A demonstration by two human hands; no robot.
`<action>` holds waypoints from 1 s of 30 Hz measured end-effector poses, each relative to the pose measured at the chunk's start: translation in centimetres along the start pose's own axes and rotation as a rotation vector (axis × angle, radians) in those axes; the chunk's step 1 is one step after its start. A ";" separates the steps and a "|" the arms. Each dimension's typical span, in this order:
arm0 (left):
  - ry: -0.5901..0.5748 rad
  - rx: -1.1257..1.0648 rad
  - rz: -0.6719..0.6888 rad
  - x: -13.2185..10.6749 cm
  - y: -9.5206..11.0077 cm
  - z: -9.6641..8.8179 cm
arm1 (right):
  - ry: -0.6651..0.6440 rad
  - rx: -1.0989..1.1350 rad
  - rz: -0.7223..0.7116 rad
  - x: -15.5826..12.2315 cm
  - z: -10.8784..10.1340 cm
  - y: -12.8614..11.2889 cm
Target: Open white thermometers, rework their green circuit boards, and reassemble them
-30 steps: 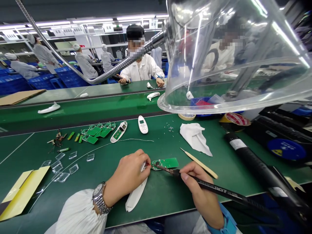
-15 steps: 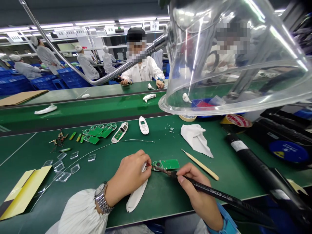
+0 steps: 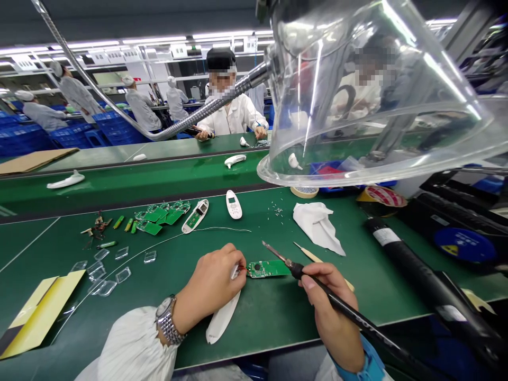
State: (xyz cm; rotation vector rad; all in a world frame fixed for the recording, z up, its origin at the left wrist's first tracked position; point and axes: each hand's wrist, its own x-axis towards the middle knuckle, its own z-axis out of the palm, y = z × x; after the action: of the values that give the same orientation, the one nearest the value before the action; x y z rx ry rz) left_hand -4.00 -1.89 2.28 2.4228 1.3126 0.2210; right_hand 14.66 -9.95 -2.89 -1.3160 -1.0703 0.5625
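Note:
My left hand (image 3: 216,283) is closed around the upper end of a white plastic casing (image 3: 223,321), whose lower end sticks out below the palm. At its fingertips, thin red wires (image 3: 242,268) run to the left end of a green circuit board (image 3: 273,268) lying on the bench. What exactly the fingertips pinch is hidden. A soldering iron (image 3: 296,270) is gripped like a pen in my right hand (image 3: 333,312). Its tip points up and left, raised above the board and apart from it. Behind the iron, a pale wooden pointed stick (image 3: 307,253) lies partly covered.
Several circuit boards (image 3: 159,214), batteries (image 3: 118,222) and clear plastic pieces (image 3: 123,274) lie at left. Screws (image 3: 277,211) and a white cloth (image 3: 317,225) are farther back. A clear fume hood (image 3: 357,174) hangs at upper right. White devices (image 3: 235,161) sit on the belt; a co-worker (image 3: 230,114) sits opposite.
My right hand has lifted the soldering iron off the board's left end and drawn back to the right. My left hand stays put. The white devices on the belt have shifted left.

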 end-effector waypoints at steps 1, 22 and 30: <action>-0.001 0.003 0.002 0.0 0.0 0.0 | 0.010 -0.039 -0.012 0.0 0.2 -0.2; 0.025 -0.028 0.049 -0.3 0.0 0.0 | -0.353 -0.572 -0.553 0.8 4.4 -0.9; 0.012 -0.173 0.012 -0.1 0.1 -0.4 | -0.306 -0.557 -0.539 0.8 4.4 -0.7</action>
State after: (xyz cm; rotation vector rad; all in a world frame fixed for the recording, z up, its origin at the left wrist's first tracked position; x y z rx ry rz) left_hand -4.15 -1.94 2.69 2.2878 1.2306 0.3391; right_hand 11.07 -7.28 -2.45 -1.3470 -1.8524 0.0480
